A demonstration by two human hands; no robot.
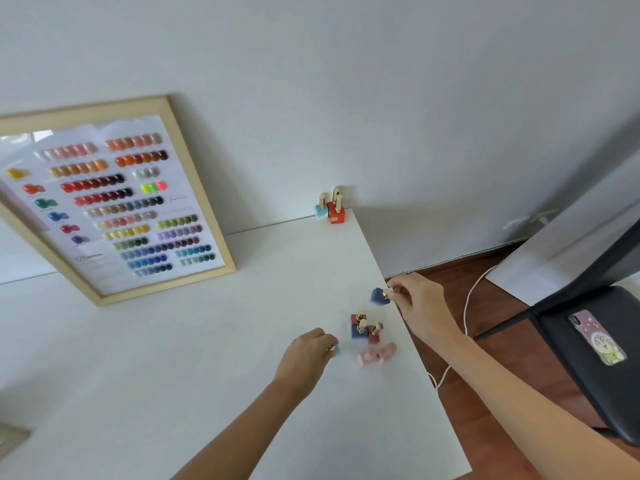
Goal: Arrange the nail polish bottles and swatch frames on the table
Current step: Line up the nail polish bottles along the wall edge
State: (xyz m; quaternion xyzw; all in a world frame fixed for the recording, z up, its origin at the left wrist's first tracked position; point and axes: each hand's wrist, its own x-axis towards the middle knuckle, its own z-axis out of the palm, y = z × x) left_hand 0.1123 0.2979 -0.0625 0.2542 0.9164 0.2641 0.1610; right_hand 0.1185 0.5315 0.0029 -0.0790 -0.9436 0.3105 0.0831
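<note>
My right hand (417,303) pinches the gold cap of a dark blue nail polish bottle (378,295), held tilted just above the white table (207,341) near its right edge. My left hand (306,355) is closed on a small teal bottle (336,349). Between the hands stand three bottles, two brick red and one blue (363,327). A pink bottle (376,354) lies on its side in front of them. At the table's far corner stand a light blue bottle and red bottles (330,209). A wooden swatch frame (114,199) leans against the wall.
The table's right edge runs close to my right hand. Beyond it is a wooden floor with a white cable (465,313). A black chair (595,358) at the right holds a phone (597,339). Another wooden frame corner (12,439) shows at the lower left.
</note>
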